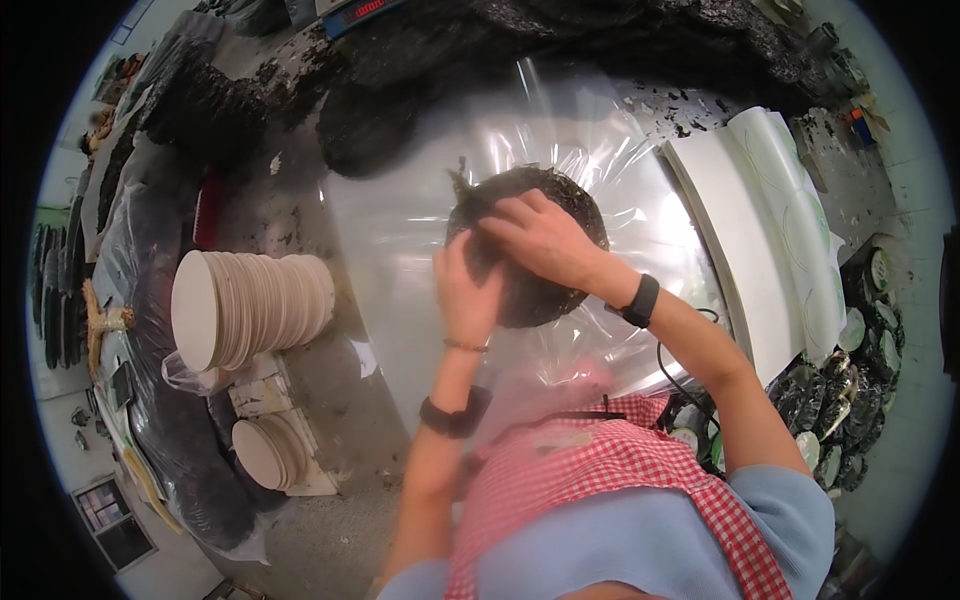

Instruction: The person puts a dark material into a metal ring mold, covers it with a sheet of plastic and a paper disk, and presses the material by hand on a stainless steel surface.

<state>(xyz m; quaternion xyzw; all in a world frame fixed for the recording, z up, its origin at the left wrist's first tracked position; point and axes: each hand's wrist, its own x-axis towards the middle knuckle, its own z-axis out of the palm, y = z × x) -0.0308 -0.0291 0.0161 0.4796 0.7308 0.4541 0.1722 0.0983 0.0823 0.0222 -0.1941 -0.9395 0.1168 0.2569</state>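
Observation:
A dark, round, flat cake of what looks like dried seaweed (540, 300) lies on a shiny sheet of clear plastic film (395, 235) in front of me. A ragged strand sticks up at its far left edge. My left hand (468, 295) grips the cake's left side, its fingers pointing away from me. From the right, my right hand (545, 240) reaches across the top, with its fingers curled onto the dark surface near the left fingertips. The fingertips are partly lost against the dark material, so the exact grip is hard to see.
White card discs form a long stack (260, 300) on the left, with a shorter stack (270, 452) nearer me. A white board pile (710, 210) and patterned film (785, 215) stand right. Wrapped dark packs (825, 400) lie lower right. Dark heaps (365, 125) fill the back.

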